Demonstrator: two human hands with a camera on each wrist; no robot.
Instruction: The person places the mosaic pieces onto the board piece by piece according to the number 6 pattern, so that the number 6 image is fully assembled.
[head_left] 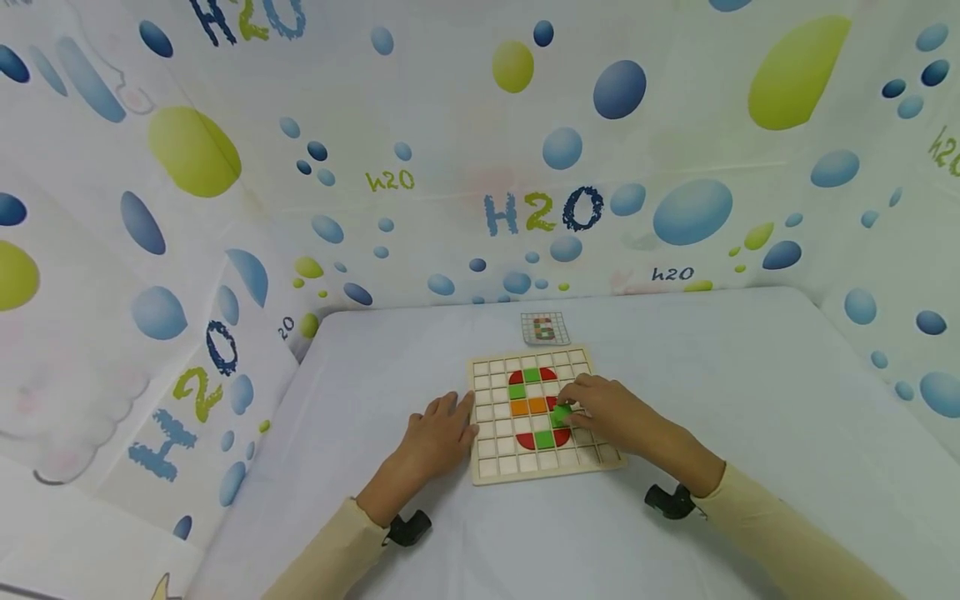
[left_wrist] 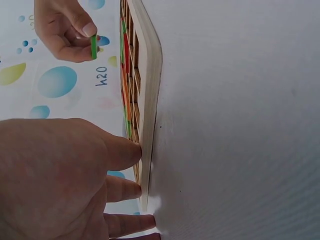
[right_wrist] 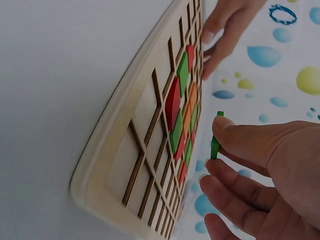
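A wooden grid board [head_left: 495, 472] lies on the table with red, green and orange tiles set in its cells. Above its right half, my right hand [right_wrist: 260, 180] pinches a thin green tile [right_wrist: 215, 148] between thumb and fingertips, held on edge clear of the grid in the right wrist view. Below it, another green tile [right_wrist: 176, 132] sits in the grid beside rounded red tiles [right_wrist: 172, 104]. Two orange tiles [head_left: 527, 407] lie side by side mid-board. My left hand [head_left: 438, 435] rests at the board's left edge, its extended fingers [left_wrist: 122, 189] touching the rim.
Behind the board lies a small card [head_left: 546, 328] printed with a coloured grid pattern. White cloth [head_left: 390, 358] covers the table. A curtain with blue and green spots [head_left: 450, 242] hangs behind and at both sides.
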